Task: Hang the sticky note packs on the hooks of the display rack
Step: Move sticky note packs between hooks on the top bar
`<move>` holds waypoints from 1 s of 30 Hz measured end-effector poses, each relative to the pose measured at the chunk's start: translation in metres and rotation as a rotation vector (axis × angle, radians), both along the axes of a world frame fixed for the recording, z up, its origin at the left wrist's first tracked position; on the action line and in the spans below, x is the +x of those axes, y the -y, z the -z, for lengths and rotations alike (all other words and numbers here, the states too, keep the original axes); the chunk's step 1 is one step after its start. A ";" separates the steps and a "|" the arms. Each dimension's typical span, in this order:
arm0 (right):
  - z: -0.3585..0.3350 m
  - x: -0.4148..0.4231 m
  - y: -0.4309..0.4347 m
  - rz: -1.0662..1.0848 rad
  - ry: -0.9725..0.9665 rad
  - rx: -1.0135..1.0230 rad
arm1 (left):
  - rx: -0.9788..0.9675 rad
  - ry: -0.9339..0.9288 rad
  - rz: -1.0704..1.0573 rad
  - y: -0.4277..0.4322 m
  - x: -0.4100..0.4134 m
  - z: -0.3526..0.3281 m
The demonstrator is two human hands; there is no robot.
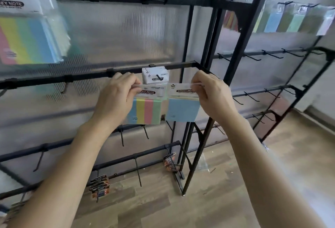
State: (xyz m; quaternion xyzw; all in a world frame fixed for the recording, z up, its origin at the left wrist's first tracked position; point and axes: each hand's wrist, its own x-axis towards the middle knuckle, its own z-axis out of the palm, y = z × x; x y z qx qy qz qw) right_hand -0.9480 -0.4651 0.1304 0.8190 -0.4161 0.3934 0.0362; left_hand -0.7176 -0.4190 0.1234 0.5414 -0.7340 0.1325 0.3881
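Note:
My left hand [117, 94] pinches the top of a striped sticky note pack [145, 110] with blue, yellow, pink and green bands. My right hand [210, 93] holds a blue sticky note pack [183, 109] by its clear header. Both packs hang side by side in front of the black display rack [235, 49]. Just above and between them, several white-headed packs [154, 76] hang on a hook [159, 77] of the middle bar. A large stack of multicolour packs [30, 33] hangs at the upper left.
Bare hooks [138, 173] stick out from the lower bars, and more bare hooks [272, 55] line the right rack section. Pastel packs [293, 19] hang at the top right. Orange-black carded items [98, 186] hang low down. Wooden floor lies below.

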 end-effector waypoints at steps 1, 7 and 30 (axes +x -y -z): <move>0.001 -0.012 0.004 0.018 -0.002 -0.003 | 0.001 -0.002 0.018 0.005 -0.012 0.000; 0.003 -0.088 0.031 0.082 0.014 -0.008 | 0.014 -0.028 0.044 0.035 -0.085 0.002; 0.007 -0.337 0.160 0.149 0.115 -0.029 | 0.049 -0.119 0.035 0.170 -0.347 -0.001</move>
